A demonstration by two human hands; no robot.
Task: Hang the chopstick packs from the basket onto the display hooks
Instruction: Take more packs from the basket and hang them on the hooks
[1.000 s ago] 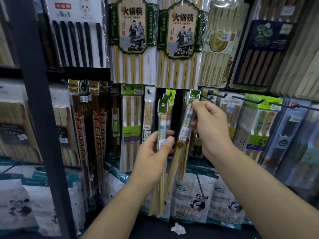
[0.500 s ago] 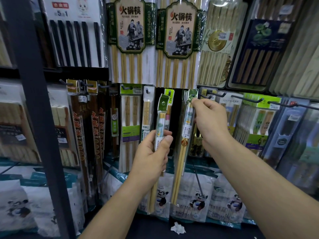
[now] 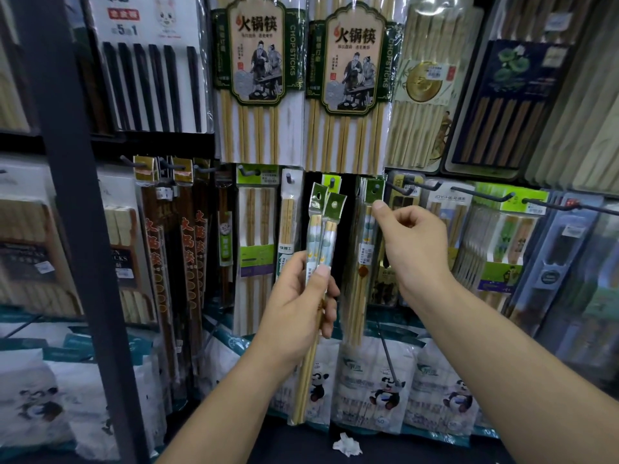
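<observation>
I am gripping two packs (image 3: pixel 321 236) in my left hand (image 3: pixel 294 296), with the thumb pressing on their glossy clear sleeves. Slim bamboo sticks are showing below the fist, and green card headers are standing above it. My right hand (image 3: pixel 412 242) is pinching the green header (image 3: pixel 373 193) of a third pack (image 3: pixel 363 259), which is hanging on a hook (image 3: pixel 377 187) just right of the held pair.

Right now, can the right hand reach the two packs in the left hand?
Probably yes. The right hand sits just beside the two packs; their green tops stand clear above the grip of the left hand, nothing between.
</observation>
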